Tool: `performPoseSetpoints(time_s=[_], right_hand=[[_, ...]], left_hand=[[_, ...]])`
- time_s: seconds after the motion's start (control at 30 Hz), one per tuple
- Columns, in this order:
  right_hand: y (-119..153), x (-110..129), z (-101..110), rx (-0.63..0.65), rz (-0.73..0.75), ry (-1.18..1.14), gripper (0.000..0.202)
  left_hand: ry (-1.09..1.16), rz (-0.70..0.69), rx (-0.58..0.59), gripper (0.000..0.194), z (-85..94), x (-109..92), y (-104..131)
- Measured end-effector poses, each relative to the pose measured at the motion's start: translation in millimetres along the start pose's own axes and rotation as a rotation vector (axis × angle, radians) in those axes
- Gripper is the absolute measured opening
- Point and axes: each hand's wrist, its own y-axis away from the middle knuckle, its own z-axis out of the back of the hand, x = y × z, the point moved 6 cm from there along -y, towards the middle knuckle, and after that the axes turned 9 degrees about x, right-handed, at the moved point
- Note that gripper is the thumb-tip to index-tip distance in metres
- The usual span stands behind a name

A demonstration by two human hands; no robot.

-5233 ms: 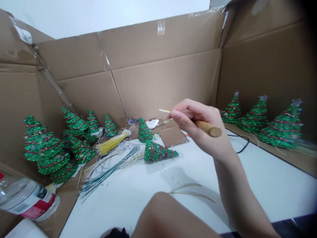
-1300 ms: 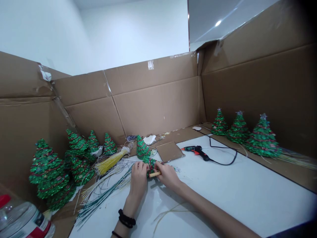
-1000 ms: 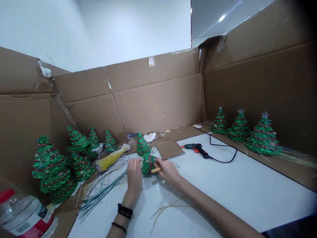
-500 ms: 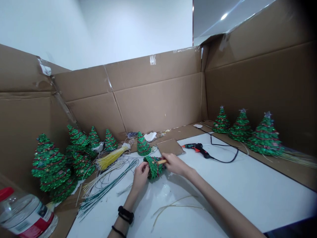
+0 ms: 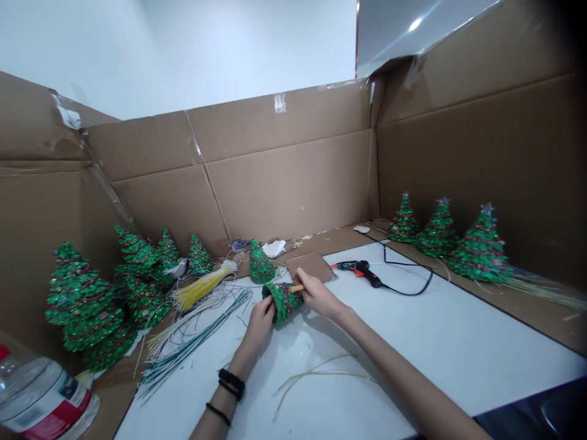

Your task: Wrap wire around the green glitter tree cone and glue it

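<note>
A small green tinsel Christmas tree [image 5: 285, 307] with a red garland lies tipped on its side, just above the white board. My left hand [image 5: 261, 319] grips it by the rim of its open base, fingers closed. In my right hand [image 5: 316, 294] is a thin wooden stick [image 5: 296, 288], whose end touches the tree's side. Part of that hand covers the tree's tip. Another small green tree [image 5: 261, 264] stands upright just behind. Pale thin strands [image 5: 321, 371] lie on the board in front of my hands.
A black and orange glue gun [image 5: 362, 271] with its cord lies right, beside a cardboard piece [image 5: 308, 266]. Yellow strands [image 5: 204, 286] and green strands [image 5: 197, 339] lie left. Decorated trees stand left [image 5: 85, 299] and right [image 5: 481, 247]. A plastic jar [image 5: 43, 394] sits front left. Cardboard walls [image 5: 288, 177] surround the table.
The view has shifted slightly, so most things appear a little further left and higher. Both hands keep their hold, and the stick's end has moved slightly along the tree.
</note>
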Motion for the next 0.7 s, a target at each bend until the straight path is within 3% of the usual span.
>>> performPoseSetpoints(time_s=[0.33,0.43,0.6,0.7], right_hand=[[-4,5,-9,-0.024,0.130,0.172,0.041],[-4,4,-10,-0.024,0.150,0.155,0.039],[-3,-7,0,-0.017,0.054,0.139,0.039],[-3,-20,12,-0.071,-0.040,0.230,0.016]], left_hand=[[0.007,0.075,0.121,0.030,-0.8,21,-23],[0.018,0.087,0.089,0.031,-0.7,20,-25],[-0.019,0.076,0.033,0.031,0.7,15,-22],[-0.021,0.086,0.034,0.029,1.1,14,-20]])
